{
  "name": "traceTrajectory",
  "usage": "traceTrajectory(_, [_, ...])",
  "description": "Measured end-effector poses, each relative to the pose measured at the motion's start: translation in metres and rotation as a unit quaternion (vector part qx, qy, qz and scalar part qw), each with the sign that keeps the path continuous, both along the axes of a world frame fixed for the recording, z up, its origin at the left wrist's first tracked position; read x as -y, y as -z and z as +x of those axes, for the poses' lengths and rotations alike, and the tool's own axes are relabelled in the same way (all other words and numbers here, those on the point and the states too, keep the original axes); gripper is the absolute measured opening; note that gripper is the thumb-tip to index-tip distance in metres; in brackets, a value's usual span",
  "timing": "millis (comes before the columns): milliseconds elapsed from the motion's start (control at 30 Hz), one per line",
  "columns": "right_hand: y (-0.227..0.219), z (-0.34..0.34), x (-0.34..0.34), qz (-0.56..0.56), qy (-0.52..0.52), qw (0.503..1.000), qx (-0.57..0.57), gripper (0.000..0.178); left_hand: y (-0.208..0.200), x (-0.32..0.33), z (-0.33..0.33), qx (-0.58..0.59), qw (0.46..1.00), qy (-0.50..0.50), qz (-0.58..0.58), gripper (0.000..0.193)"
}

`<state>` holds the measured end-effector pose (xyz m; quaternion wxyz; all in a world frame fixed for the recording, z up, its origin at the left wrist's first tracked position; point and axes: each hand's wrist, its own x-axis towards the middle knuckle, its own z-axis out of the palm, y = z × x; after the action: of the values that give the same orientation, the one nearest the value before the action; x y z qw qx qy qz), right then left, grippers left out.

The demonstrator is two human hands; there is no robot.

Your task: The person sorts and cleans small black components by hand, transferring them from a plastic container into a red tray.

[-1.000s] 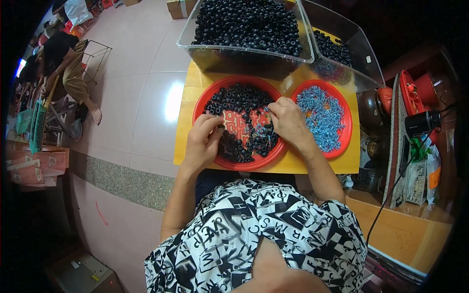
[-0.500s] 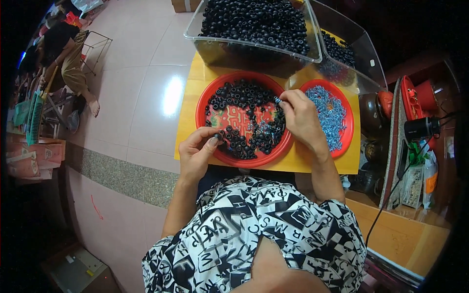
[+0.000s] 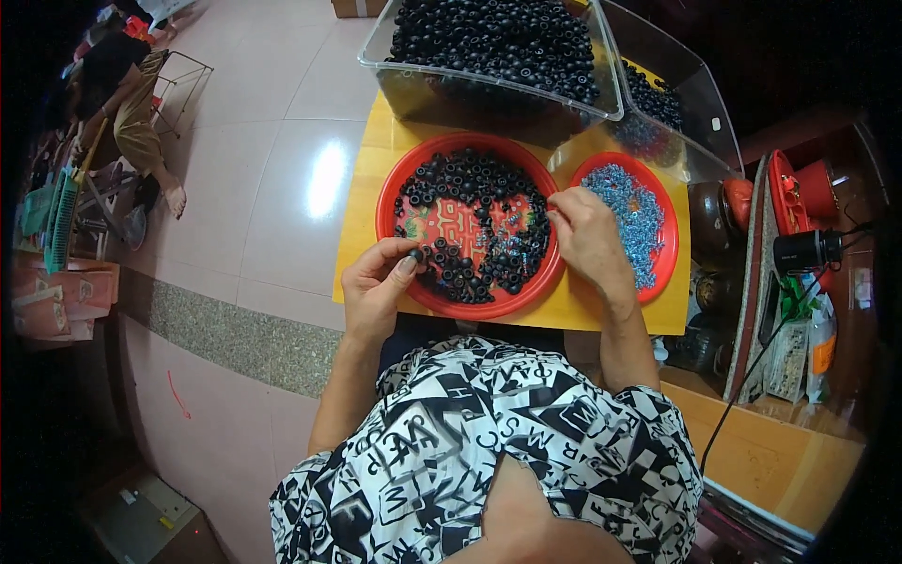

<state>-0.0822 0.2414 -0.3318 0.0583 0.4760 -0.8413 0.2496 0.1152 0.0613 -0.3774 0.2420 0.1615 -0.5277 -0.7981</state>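
Observation:
My left hand (image 3: pixel 376 287) is over the near left rim of a round red tray (image 3: pixel 384 202), thumb and forefinger closed on a small round black knob (image 3: pixel 416 255). More black knobs (image 3: pixel 460 179), hollow on one side, lie round the tray in a loose ring, with some small shiny bits among them at the right. At the tray's right rim my right hand (image 3: pixel 594 242) is held palm down, its fingers pinched together; whatever they hold is hidden. Beside that hand, a second red tray (image 3: pixel 673 249) carries a heap of small bluish metal pieces (image 3: pixel 631 216) that look like screws.
A clear plastic bin (image 3: pixel 489 89) heaped with black knobs stands behind the trays on a yellow board (image 3: pixel 362 226). Another clear bin (image 3: pixel 695 141) adjoins it. Shelves with a black device (image 3: pixel 808 249) and cable are at right. A seated person (image 3: pixel 136 103) is at far left.
My right hand has shifted slightly right and down, from over the tray to its rim; the small shiny piece at its fingertips no longer shows. My left hand still holds the knob.

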Motion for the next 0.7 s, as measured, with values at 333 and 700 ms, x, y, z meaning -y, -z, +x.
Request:
traceTrajectory(333, [0.024,0.011,0.037,0.042,-0.132,0.990,0.004,0.019,-0.002,0.001,0.003,-0.041,0.998,-0.027,0.049,0.020])
traceTrajectory(700, [0.022,0.021,0.042,0.139,-0.117,0.983,-0.027,0.015,-0.005,0.004,0.007,-0.086,0.949,0.055,0.299,0.016])
